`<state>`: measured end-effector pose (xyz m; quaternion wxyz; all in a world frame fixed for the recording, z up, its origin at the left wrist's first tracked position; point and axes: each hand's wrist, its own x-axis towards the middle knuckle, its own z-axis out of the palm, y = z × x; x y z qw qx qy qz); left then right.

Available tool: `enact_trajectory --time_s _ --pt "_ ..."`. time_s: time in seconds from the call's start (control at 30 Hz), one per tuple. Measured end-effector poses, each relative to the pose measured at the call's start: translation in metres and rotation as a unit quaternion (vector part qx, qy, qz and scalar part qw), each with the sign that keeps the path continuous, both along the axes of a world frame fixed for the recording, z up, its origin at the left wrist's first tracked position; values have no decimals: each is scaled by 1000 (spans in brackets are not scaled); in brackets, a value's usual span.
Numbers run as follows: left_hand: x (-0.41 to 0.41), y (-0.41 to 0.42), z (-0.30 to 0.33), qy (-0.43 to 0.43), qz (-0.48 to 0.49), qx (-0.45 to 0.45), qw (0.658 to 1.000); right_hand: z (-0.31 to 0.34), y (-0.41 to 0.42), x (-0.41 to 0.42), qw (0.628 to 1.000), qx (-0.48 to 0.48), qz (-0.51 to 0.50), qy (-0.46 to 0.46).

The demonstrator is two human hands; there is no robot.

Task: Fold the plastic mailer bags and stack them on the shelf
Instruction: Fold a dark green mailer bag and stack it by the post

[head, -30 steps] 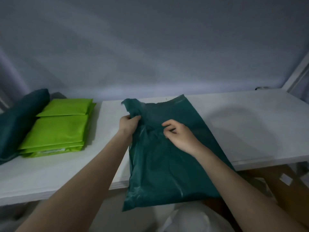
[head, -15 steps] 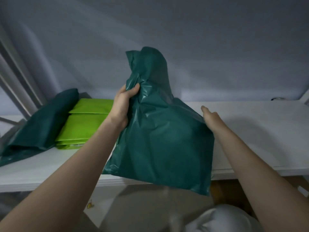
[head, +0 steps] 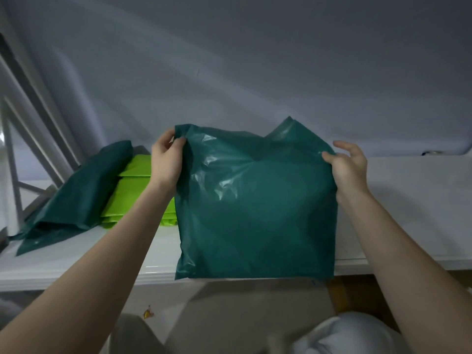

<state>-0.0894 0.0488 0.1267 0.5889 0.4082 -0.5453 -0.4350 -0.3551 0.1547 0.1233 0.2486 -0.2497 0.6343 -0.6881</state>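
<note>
Head camera looks down on a dark teal plastic mailer bag (head: 255, 208) held up flat and broad between both hands, in front of the near edge of the white shelf board (head: 408, 213); its bottom edge hangs level with, or just below, that edge. The left hand (head: 167, 159) pinches the bag's top left corner between thumb and curled fingers. The right hand (head: 348, 166) pinches the top right edge with thumb and forefinger, while its other fingers stand loosely spread above.

Half a second ago the bag hung bunched and tall from the left hand alone, its top peaked high, and the right hand reached open past its right edge without hold. Now the right hand has taken the edge, the bag is stretched wide, and its top runs nearly level, with one small peak near the right. A second ago it lay on the shelf under both hands.

On the far left of the shelf lies a stack of bright green folded mailer bags (head: 132, 198), and just left of it, touching, a pile of dark teal mailer bags (head: 76, 200) slumped against a grey metal frame (head: 15, 159).

No brand, label or writing can be read on any bag; the dim, soft picture may hide small print.
</note>
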Motion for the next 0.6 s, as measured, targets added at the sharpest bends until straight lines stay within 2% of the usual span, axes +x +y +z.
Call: enact_trajectory --time_s 0.13,0.27,0.47,0.6 --pt "0 0 9 26 13 20 999 10 6 -2 999 -39 15 -27" --pt "-2 2 17 -3 3 -4 1000 17 13 -8 998 -45 17 34" --pt "3 -5 25 -148 85 -114 979 32 18 -16 991 -65 60 98" --pt "5 -3 35 -160 109 -136 972 41 18 -14 990 -105 70 70"
